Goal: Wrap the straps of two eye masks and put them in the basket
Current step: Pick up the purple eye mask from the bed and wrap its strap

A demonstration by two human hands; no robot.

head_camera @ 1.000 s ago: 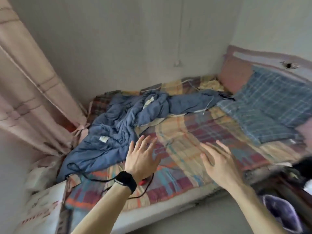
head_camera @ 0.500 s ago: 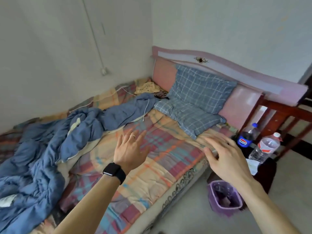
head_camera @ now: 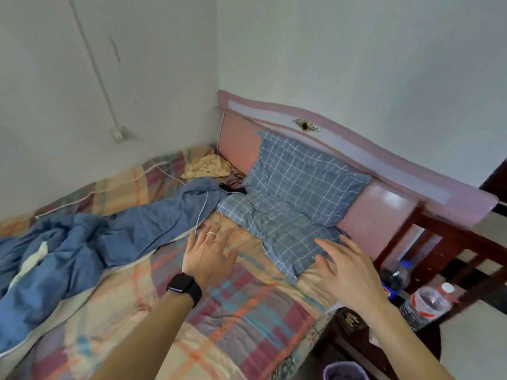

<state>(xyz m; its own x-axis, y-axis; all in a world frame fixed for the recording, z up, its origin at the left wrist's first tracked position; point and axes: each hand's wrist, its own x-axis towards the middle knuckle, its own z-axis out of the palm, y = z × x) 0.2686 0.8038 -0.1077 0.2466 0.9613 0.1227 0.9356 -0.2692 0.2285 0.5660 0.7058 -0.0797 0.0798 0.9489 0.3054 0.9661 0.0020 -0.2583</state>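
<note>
My left hand (head_camera: 210, 255), with a ring and a black watch on the wrist, hovers open over the plaid bedsheet (head_camera: 233, 311). My right hand (head_camera: 348, 267) is open too, fingers spread, at the near corner of the lower blue checked pillow (head_camera: 277, 231). Small dark items (head_camera: 231, 187), possibly eye masks, lie behind the pillows next to the headboard; I cannot tell what they are. A purple basket (head_camera: 345, 373) shows at the bottom edge on the floor. Neither hand holds anything.
A crumpled blue duvet (head_camera: 90, 242) covers the bed's left side, with a white cable (head_camera: 201, 215) across it. A second checked pillow (head_camera: 304, 174) leans on the pink headboard (head_camera: 384, 157). Two plastic bottles (head_camera: 425, 303) stand on a dark bedside stand at right.
My view has swung right, from the duvet end of the bed to the headboard and pillows. Both hands stayed open and now reach nearer the pillows.
</note>
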